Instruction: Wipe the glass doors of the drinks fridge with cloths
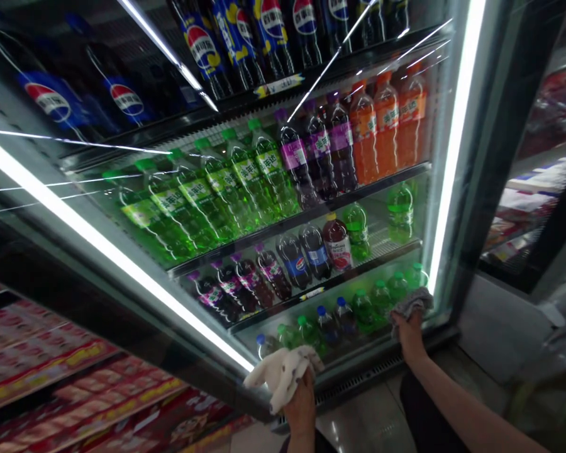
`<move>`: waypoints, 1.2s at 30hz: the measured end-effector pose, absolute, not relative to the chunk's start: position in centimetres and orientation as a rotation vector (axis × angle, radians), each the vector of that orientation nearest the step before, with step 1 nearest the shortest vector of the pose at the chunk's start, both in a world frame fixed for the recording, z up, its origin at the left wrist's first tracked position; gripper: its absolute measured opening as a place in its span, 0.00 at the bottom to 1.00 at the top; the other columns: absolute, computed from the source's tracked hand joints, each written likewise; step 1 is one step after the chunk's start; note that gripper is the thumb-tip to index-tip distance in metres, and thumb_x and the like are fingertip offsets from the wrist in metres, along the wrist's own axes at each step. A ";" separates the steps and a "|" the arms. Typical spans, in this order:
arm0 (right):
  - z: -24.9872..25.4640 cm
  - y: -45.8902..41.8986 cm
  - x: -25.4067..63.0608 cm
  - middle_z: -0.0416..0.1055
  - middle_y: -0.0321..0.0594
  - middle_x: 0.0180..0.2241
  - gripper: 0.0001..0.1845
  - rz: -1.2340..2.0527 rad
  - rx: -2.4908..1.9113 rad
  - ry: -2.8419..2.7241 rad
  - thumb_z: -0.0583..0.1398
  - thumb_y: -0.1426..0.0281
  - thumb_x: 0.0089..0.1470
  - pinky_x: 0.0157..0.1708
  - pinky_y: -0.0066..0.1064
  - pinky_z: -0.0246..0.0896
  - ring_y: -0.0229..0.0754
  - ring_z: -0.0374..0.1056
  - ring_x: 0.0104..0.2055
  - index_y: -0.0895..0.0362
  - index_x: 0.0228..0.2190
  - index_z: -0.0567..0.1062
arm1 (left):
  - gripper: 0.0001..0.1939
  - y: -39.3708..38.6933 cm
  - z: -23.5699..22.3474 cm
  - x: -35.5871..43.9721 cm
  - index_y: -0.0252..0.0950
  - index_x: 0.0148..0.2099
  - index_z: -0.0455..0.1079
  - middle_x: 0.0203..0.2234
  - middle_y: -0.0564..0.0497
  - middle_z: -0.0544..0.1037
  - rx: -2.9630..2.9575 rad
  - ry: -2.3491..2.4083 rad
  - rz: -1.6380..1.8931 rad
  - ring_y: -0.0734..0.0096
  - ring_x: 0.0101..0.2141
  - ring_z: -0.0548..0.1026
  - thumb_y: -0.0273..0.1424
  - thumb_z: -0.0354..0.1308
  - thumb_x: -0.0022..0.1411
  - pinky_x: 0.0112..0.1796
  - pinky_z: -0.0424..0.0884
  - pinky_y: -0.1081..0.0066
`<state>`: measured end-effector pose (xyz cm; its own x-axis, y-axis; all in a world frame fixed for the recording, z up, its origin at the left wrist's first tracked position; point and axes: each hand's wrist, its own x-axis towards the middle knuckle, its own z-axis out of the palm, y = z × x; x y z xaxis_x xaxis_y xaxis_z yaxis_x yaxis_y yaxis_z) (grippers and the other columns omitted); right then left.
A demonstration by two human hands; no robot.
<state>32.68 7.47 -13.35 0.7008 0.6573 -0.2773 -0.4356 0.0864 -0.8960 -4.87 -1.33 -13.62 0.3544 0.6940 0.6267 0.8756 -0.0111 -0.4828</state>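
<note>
My left hand [302,402] is closed on a white cloth [283,372] and holds it against the lower left corner of the glass door [245,207] of a lit drinks cooler. My right hand [409,333] presses a grey cloth [412,303] onto the lower right corner of the same glass, fingers closed over it. Behind the glass stand rows of green, purple, orange and cola bottles on shelves.
Bright light strips [455,145] run down both sides of the cooler door. A vent grille [358,377] runs along its base above a grey tiled floor. Red boxed goods [75,384] are stacked at the lower left. Another cooler [538,176] stands to the right.
</note>
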 end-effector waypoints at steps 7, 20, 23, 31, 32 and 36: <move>-14.3 6.9 30.1 0.34 0.57 0.78 0.46 0.293 -1.441 -0.985 0.62 0.49 0.58 0.76 0.63 0.32 0.65 0.33 0.79 0.59 0.69 0.59 | 0.26 -1.5 -13.4 -4.7 0.40 0.60 0.81 0.55 0.34 0.80 -1.784 -1.420 -0.124 0.25 0.59 0.74 0.15 0.60 0.64 0.58 0.72 0.31; -12.0 3.4 25.7 0.53 0.49 0.73 0.30 -0.151 -1.414 -1.766 0.64 0.77 0.53 0.72 0.70 0.44 0.73 0.32 0.78 0.47 0.57 0.80 | 0.25 -0.9 -11.4 -4.8 0.44 0.55 0.84 0.49 0.35 0.83 -1.739 -1.297 0.015 0.32 0.52 0.80 0.17 0.61 0.61 0.50 0.78 0.41; -11.5 3.2 24.6 0.65 0.42 0.68 0.30 -0.276 -1.282 -1.960 0.65 0.75 0.57 0.74 0.67 0.37 0.64 0.41 0.77 0.40 0.58 0.78 | 0.26 -0.7 -11.9 -5.3 0.46 0.56 0.83 0.49 0.38 0.84 -1.725 -1.288 0.020 0.40 0.52 0.81 0.16 0.60 0.62 0.53 0.78 0.43; -12.4 5.0 22.4 0.67 0.23 0.68 0.15 -0.407 -0.817 -2.368 0.58 0.66 0.72 0.71 0.46 0.52 0.42 0.61 0.70 0.41 0.53 0.81 | 0.25 -1.2 -11.2 -5.1 0.44 0.57 0.82 0.52 0.32 0.82 -1.765 -1.330 0.079 0.36 0.55 0.79 0.16 0.58 0.65 0.50 0.78 0.44; -12.4 5.2 22.5 0.66 0.22 0.69 0.15 -0.434 -0.815 -2.345 0.57 0.66 0.72 0.72 0.46 0.52 0.42 0.60 0.70 0.41 0.53 0.81 | 0.25 -1.3 -11.0 -5.0 0.43 0.57 0.82 0.53 0.32 0.82 -1.766 -1.337 0.070 0.36 0.55 0.79 0.16 0.58 0.65 0.50 0.79 0.44; -11.5 5.6 23.5 0.69 0.27 0.67 0.18 -0.498 -0.909 -2.145 0.61 0.66 0.68 0.76 0.56 0.38 0.48 0.57 0.72 0.38 0.56 0.79 | 0.24 -1.2 -10.0 -4.7 0.43 0.53 0.85 0.51 0.31 0.82 -1.758 -1.269 0.036 0.32 0.55 0.79 0.16 0.60 0.62 0.48 0.78 0.41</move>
<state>23.49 5.57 -11.55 -0.4741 0.4488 0.7575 0.7365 0.6736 0.0618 -4.70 -1.19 -9.95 0.4645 0.7551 0.4627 0.7276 -0.0276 -0.6854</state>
